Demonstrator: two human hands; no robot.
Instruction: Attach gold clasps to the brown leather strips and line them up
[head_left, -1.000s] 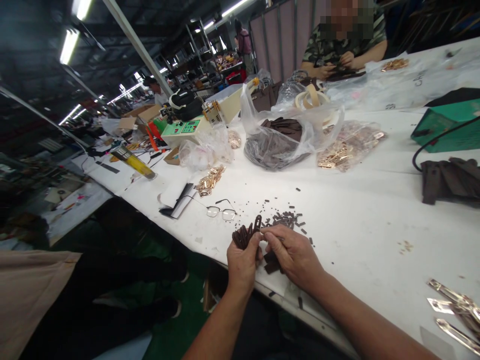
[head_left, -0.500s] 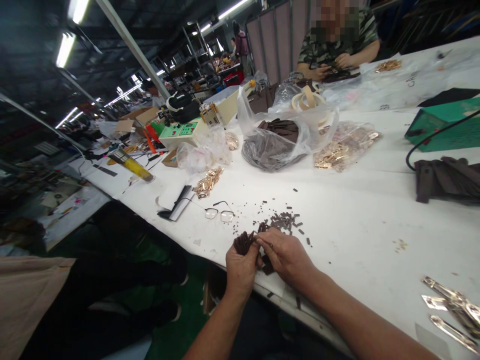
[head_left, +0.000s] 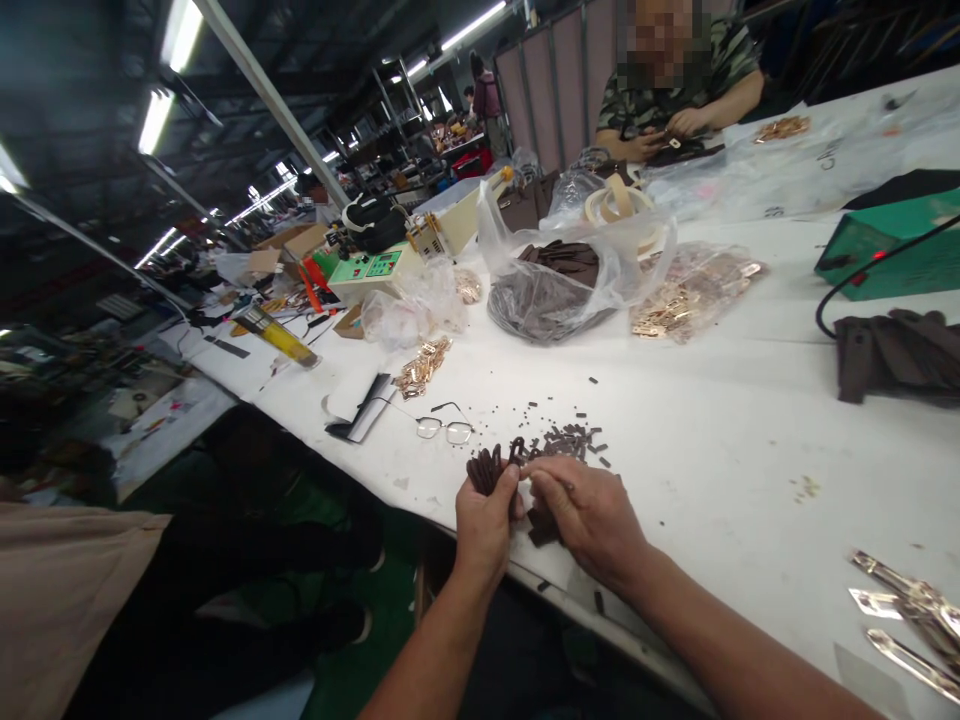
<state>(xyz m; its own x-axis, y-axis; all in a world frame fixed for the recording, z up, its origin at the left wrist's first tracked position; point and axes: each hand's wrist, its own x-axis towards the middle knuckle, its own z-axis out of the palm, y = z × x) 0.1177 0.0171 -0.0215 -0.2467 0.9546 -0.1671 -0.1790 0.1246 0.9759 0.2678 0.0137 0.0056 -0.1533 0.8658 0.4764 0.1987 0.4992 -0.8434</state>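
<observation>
My left hand point(head_left: 482, 528) is closed round a fanned bundle of dark brown strips point(head_left: 484, 470) near the table's front edge. One looped end stands apart from the bundle, by my left thumb. My right hand point(head_left: 596, 512) is in a pinch right beside it, fingertips almost at the left thumb; what lies between them is too small to make out. Beneath the hands, partly hidden, more brown strips point(head_left: 543, 526) rest on the table. Small dark cut pieces point(head_left: 566, 440) are scattered just beyond my fingers.
Eyeglasses point(head_left: 444, 430) and gold metal parts point(head_left: 422, 367) lie ahead on the white table point(head_left: 705, 430). Behind are a plastic bag of brown strips point(head_left: 551, 295) and a green box point(head_left: 889, 245) with a cable. More metal pieces point(head_left: 911, 610) sit at right. A co-worker point(head_left: 679, 105) sits opposite.
My right hand has curled into a tighter pinch and drawn slightly right. A looped strip end now stands up by my left thumb. A red light shows on the green box.
</observation>
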